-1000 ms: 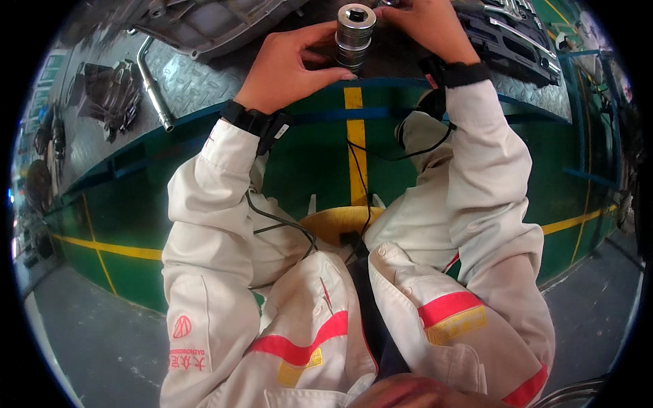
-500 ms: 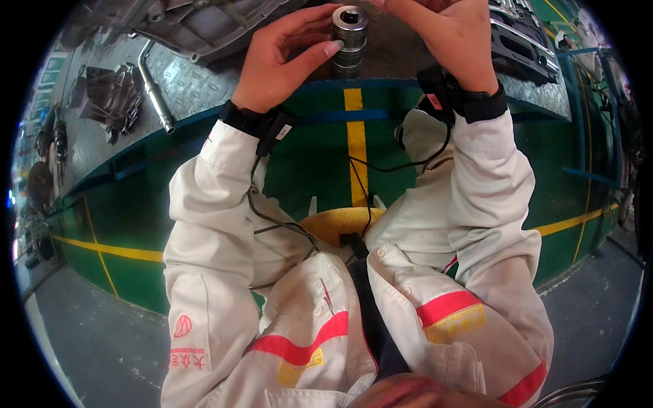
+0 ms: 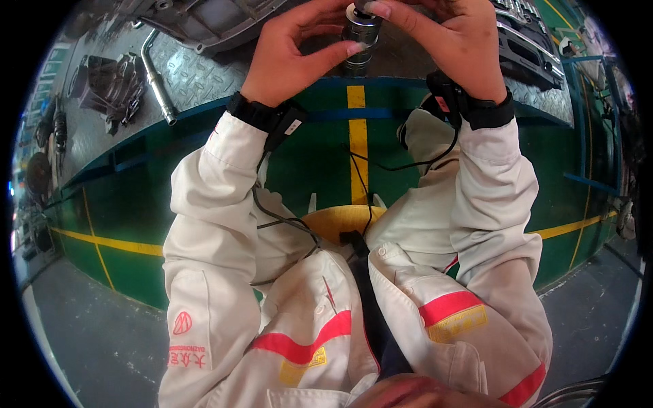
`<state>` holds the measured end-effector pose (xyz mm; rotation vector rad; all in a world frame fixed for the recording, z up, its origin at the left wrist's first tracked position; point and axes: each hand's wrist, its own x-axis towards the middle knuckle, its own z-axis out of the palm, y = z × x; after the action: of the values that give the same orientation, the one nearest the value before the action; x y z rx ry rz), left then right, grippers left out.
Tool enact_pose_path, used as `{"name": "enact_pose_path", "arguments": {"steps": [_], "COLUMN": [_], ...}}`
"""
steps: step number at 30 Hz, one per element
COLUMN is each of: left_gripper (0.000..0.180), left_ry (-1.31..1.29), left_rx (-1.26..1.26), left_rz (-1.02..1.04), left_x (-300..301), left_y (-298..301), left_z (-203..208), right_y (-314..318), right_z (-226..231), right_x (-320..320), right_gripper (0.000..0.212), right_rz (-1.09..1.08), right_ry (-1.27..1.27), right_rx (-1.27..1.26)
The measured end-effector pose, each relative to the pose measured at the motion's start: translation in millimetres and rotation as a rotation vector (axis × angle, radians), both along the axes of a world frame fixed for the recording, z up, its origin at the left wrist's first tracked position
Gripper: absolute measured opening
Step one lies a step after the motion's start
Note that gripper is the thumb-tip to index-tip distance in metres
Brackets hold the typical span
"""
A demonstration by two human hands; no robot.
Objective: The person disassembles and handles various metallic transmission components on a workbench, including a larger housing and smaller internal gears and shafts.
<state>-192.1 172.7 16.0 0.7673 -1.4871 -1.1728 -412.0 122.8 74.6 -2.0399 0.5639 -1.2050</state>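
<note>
Near the table's front edge stands a shiny metal socket (image 3: 362, 30), upright, with a square hole in its top. My left hand (image 3: 289, 58) closes round it from the left, thumb pressed to its near side. At the socket's top is my right hand (image 3: 452, 41), its thumb and fingers pinched over a dark piece at the hole. The picture's upper edge cuts off most of that piece and the right fingertips, so its kind is not visible.
On the metal-topped table (image 3: 194, 81) lie a large cast housing (image 3: 221, 27), a bent steel bar wrench (image 3: 158, 85) and a smaller dark casting (image 3: 112, 88). To the right is an open tool case (image 3: 527, 47). Thin black cables (image 3: 401, 167) hang from my wrists.
My right hand has come down and left onto the socket's top, with a dark piece now at the hole. The left hand stays round the socket; the view has shifted slightly.
</note>
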Motion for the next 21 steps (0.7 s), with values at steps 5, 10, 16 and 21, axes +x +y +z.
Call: {"name": "enact_pose_path", "arguments": {"steps": [5, 10, 16, 21], "left_gripper": [0.067, 0.065, 0.066, 0.063], "left_ry": [-0.005, -0.018, -0.009, -0.276], "left_rx": [-0.023, -0.014, 0.017, -0.012], "left_rz": [-0.003, 0.003, 0.005, 0.022], "left_x": [3, 1, 0, 10], "left_y": [-4, -5, -4, -6], "left_z": [-9, -9, -8, -19], "right_y": [0, 1, 1, 0], "right_z": [-1, -1, -1, -3], "right_x": [4, 1, 0, -1], "right_gripper": [0.045, 0.045, 0.045, 0.045], "right_rz": [0.003, -0.002, 0.015, 0.019], "right_ry": [-0.035, -0.014, -0.021, -0.030], "right_rx": [0.001, 0.010, 0.016, 0.004]}}
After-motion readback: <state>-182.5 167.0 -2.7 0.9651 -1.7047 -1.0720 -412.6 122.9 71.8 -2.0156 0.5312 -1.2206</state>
